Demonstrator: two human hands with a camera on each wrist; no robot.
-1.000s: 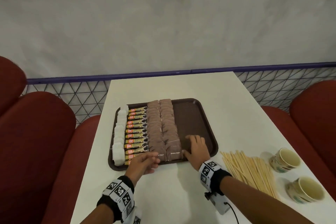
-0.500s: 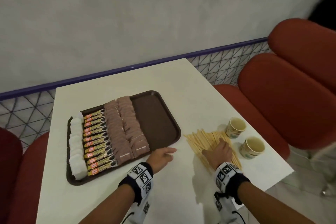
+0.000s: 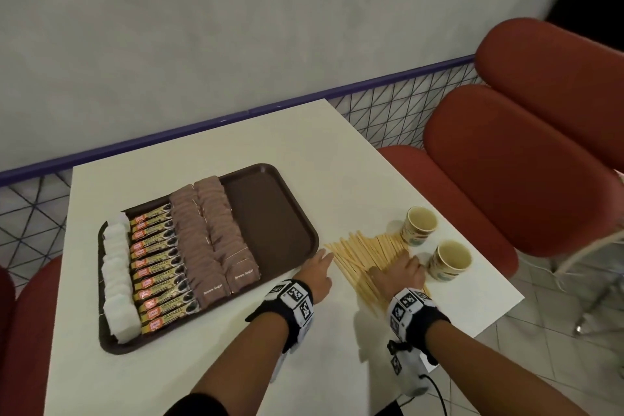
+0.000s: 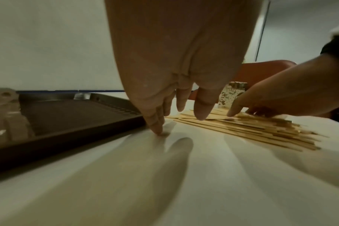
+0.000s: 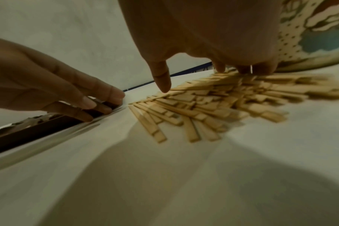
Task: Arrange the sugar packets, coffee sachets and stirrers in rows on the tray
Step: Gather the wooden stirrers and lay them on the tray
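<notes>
Tray (image 3: pixel 280 213): we see a brown tray on the left part of the white desk (image 3: pixel 236 145), its right part bare
White sugar packets (image 3: pixel 118 277): one row along the tray's left edge
Coffee sachets (image 3: pixel 158 267): a row just right of the white packets
Brown sugar packets (image 3: pixel 216 236): two rows beside the sachets, toward the tray's middle
Stirrers (image 3: pixel 364 253): a loose wooden heap on the desk, right of the tray, not on it
Left hand (image 3: pixel 315 275): our fingers are straight and relaxed, holding nothing; fingertips (image 4: pixel 157 128) touch the desk at the tray's near right corner
Right hand (image 3: pixel 400 275): palm down on the heap, fingers spread and pressing the sticks, none gripped
Cups (image 3: pixel 422 224): two paper cups stand just right of the heap, the nearer one (image 3: pixel 450 260) beside our right hand
</notes>
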